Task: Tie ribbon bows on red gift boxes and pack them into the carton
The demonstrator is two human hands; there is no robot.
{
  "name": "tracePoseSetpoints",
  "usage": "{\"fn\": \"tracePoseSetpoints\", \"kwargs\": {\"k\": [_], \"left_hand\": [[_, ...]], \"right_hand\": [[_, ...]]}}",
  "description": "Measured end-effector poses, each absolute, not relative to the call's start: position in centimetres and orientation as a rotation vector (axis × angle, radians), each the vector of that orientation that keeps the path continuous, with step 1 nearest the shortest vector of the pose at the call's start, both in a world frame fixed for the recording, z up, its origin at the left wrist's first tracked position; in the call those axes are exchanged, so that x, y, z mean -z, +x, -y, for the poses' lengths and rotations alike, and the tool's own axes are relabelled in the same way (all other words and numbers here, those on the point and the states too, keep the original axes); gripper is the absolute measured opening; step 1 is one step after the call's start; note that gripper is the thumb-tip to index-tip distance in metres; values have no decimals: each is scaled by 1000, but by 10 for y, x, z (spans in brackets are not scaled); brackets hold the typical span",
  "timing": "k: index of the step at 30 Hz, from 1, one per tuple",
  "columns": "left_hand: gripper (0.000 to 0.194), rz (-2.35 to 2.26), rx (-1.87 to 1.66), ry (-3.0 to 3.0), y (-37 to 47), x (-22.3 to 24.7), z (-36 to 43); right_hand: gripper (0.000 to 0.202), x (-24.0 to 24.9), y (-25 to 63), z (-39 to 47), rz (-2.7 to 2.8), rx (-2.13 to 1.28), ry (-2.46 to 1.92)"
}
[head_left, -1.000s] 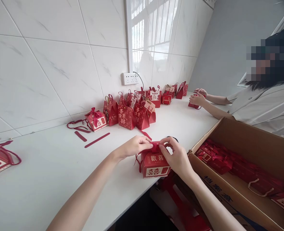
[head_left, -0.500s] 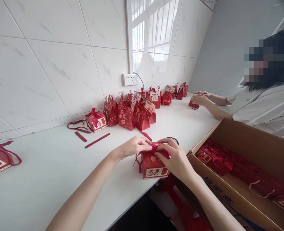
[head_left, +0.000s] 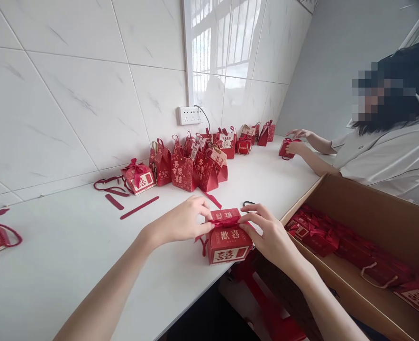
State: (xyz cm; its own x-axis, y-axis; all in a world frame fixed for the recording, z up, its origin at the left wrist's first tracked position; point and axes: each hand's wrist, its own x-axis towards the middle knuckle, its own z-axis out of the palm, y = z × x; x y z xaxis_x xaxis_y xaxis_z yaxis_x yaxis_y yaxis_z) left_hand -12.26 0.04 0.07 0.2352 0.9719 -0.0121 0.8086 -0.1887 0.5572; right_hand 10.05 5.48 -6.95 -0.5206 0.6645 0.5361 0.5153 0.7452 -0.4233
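Note:
A red gift box (head_left: 227,241) with gold characters and a cream label stands at the table's front edge. Across its top runs a dark red ribbon (head_left: 225,222), tied in a bow or knot. My left hand (head_left: 184,220) pinches the ribbon's left side between thumb and fingers. On the other side, my right hand (head_left: 266,234) has its thumb and fingertips closed on the ribbon's right end. A twisted red cord (head_left: 204,246) hangs at the box's left side.
Several red gift bags (head_left: 184,173) line the wall, near a ribboned box (head_left: 138,179) and loose red strips (head_left: 139,207). A cardboard carton (head_left: 337,289) of red boxes stands at right. Beyond it, a co-worker's hands (head_left: 296,142) handle a small red box.
My hands have moved apart from the middle of the box top, stretching the ribbon sideways between them. More of the box top now shows. The co-worker's far hand has lifted slightly.

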Motion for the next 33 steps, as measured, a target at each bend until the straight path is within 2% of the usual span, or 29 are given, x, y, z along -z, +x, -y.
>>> {"fn": "tracePoseSetpoints", "kwargs": {"k": [8,10,14,17,22,29,33], "left_hand": [[17,-1768,-92,2125,-108,-6,15],[15,-1773,-106,2099,-105,-7,16],[19,-1820,-162,2072,-102,-6,13],[23,-1799,-199,2135,-105,-5,9],[30,-1742,-265,2153,-113,-1,3],[28,-1638,-359,2043,-124,9,-8],[32,-1668,-409,2034,-122,9,-7]], "right_hand": [[19,61,113,-51,2304,-4,-847],[16,61,113,-48,2339,-61,-806],[22,65,112,-48,2335,-152,-778],[12,67,111,-50,2319,-134,-770],[16,69,113,-53,2269,-104,-738],[19,77,124,-54,2250,-83,-721],[15,65,120,-46,2248,-59,-741]]}}
